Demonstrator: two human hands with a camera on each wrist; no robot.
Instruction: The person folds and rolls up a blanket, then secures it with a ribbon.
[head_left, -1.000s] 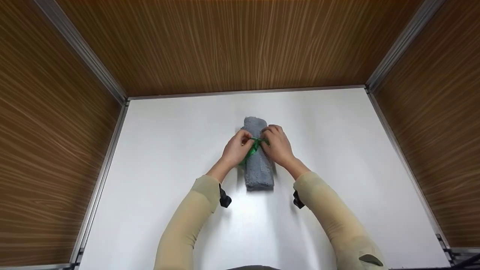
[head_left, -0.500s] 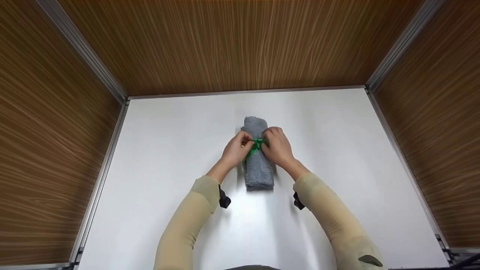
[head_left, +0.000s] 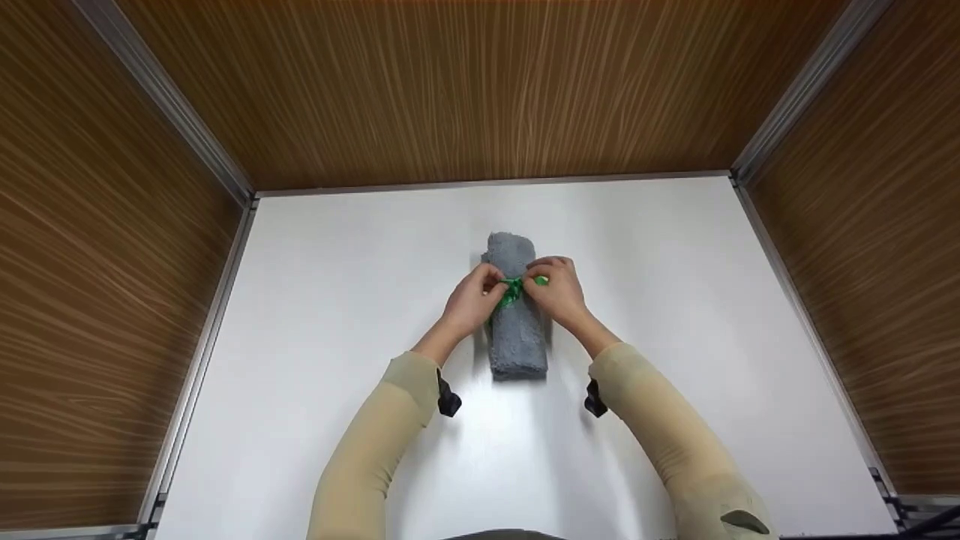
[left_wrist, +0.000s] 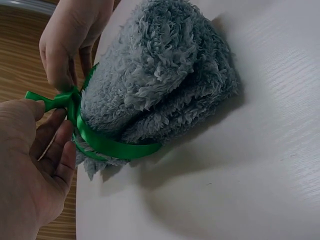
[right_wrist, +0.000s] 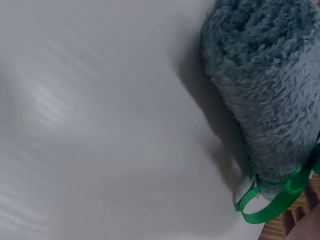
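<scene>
Rolled grey towel (head_left: 516,315) lying mid-table (head_left: 337,300), green ribbon (head_left: 512,291) wrapped round its middle. Left hand (head_left: 471,300) pinching one ribbon end in its fingers; right hand (head_left: 556,291) pinching the other, now drawn slightly outward, likely tightening the knot.

Purpose-built recording booth, not lived-in room. White tabletop (head_left: 337,315) under fingers, bare and evenly lit. Wood-grain panels (head_left: 465,90) rise beyond fingers and on both sides, closing off space. Metal rails (head_left: 187,135) run along panel joints and table edges left and right of fingers. Black straps (head_left: 448,399) on both wrists behind fingers, matching worn cameras.
</scene>
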